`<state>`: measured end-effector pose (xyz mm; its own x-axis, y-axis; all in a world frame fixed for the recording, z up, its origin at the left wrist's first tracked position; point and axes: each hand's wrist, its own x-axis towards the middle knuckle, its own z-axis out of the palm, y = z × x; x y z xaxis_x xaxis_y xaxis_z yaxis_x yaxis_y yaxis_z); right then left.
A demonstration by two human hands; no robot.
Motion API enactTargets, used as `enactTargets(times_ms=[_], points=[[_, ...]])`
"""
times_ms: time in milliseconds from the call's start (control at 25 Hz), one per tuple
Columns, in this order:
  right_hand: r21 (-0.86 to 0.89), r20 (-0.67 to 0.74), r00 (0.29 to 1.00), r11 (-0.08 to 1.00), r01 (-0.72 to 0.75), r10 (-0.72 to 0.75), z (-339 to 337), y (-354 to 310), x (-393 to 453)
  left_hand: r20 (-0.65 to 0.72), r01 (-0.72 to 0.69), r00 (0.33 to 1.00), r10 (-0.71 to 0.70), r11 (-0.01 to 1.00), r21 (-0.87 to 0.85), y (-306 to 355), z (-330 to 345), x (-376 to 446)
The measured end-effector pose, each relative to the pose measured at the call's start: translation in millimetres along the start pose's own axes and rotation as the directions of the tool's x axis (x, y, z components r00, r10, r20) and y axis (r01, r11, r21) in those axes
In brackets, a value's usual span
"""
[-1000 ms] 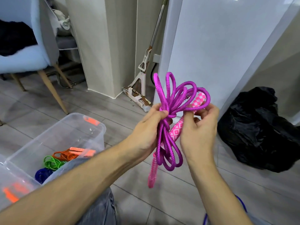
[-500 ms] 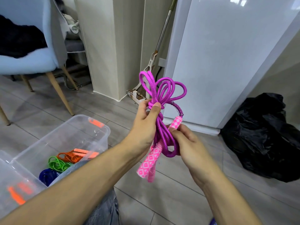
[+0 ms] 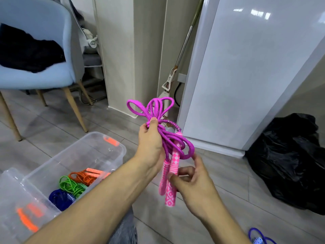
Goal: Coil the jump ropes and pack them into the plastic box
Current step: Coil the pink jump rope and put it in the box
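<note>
Purple jump rope (image 3: 158, 131) between both hands

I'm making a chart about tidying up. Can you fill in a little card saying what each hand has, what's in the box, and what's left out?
Left hand: grips the coiled purple jump rope at its middle
Right hand: pinches the pink patterned handles hanging below
Plastic box: open, on the floor at the left
In the box: orange jump rope, green jump rope, blue jump rope
Left out: another blue rope, on the floor at the lower right
</note>
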<state>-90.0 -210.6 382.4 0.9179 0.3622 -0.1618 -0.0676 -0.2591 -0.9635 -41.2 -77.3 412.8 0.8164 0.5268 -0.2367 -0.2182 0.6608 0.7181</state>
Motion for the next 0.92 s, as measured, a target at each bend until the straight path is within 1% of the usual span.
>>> enactTargets(times_ms=[40,80,160,200,280,320,360,400,440,480,520,560,600,640,720,760,800,840,880,920], points=[[-0.086,0.098,0.994,0.996,-0.032,0.04,-4,1,-1,-0.039,-0.001,0.999,0.0,1.0,-0.025,7,-2,7],[-0.172,0.191,0.98,0.985,-0.018,0.051,-10,1,1,-0.092,-0.001,0.996,-0.003,0.999,-0.037,14,-5,17],[-0.333,0.271,0.961,0.942,0.041,0.054,-25,-7,5,-0.17,0.04,0.984,-0.048,0.998,-0.05,22,-9,29],[-0.401,0.275,0.959,0.914,0.055,0.063,-31,-10,7,-0.171,0.072,0.982,-0.081,0.996,-0.06,23,-10,30],[-0.501,0.261,0.963,0.862,0.077,0.065,-34,-12,8,-0.123,0.143,0.981,-0.152,0.987,-0.077,18,-8,28],[-0.577,0.241,0.969,0.811,0.1,0.051,-30,-9,8,-0.091,0.186,0.977,-0.194,0.979,-0.086,13,-5,24],[-0.66,0.198,0.98,0.741,0.122,0.015,-22,-6,7,-0.057,0.235,0.969,-0.241,0.968,-0.089,8,-2,21],[-0.683,0.145,0.988,0.717,0.136,-0.049,-13,-5,8,-0.024,0.281,0.958,-0.284,0.955,-0.089,3,0,19],[-0.611,0.112,0.987,0.775,0.163,-0.119,-6,-3,11,0.006,0.316,0.949,-0.316,0.945,-0.088,-2,3,16],[-0.465,0.09,0.982,0.866,0.187,-0.164,-1,-2,15,0.025,0.336,0.942,-0.335,0.938,-0.084,-7,5,14],[-0.296,0.092,0.981,0.936,0.192,-0.172,2,0,19,0.038,0.341,0.94,-0.339,0.937,-0.08,-9,5,12],[-0.153,0.096,0.982,0.973,0.176,-0.162,4,-3,21,0.045,0.337,0.941,-0.335,0.938,-0.075,-7,4,12],[-0.053,0.096,0.987,0.989,0.138,-0.132,4,-3,21,0.039,0.317,0.948,-0.315,0.945,-0.075,-4,3,13],[0.011,0.122,0.988,0.995,0.098,-0.098,2,-3,19,0.017,0.282,0.959,-0.282,0.956,-0.085,2,-1,15],[0.026,0.186,0.981,0.999,0.048,-0.052,-1,-6,14,-0.074,0.189,0.978,-0.197,0.977,-0.1,12,-8,21],[0.018,0.209,0.978,1.0,0.023,-0.027,-2,-8,12,-0.114,0.144,0.982,-0.151,0.987,-0.066,13,-11,21],[0.036,0.207,0.978,0.999,-0.005,-0.003,-3,-9,13,-0.133,0.11,0.985,-0.109,0.994,0.003,12,-12,20],[0.072,0.18,0.984,0.997,-0.025,0.012,-4,-11,14,-0.115,0.101,0.989,-0.09,0.99,0.094,11,-12,17],[0.126,0.139,0.99,0.991,-0.04,0.022,-8,-14,15,-0.07,0.124,0.991,-0.111,0.971,0.206,10,-12,11],[0.187,0.101,0.994,0.981,-0.049,0.031,-14,-15,15,-0.014,0.159,0.986,-0.164,0.933,0.324,9,-14,8]])
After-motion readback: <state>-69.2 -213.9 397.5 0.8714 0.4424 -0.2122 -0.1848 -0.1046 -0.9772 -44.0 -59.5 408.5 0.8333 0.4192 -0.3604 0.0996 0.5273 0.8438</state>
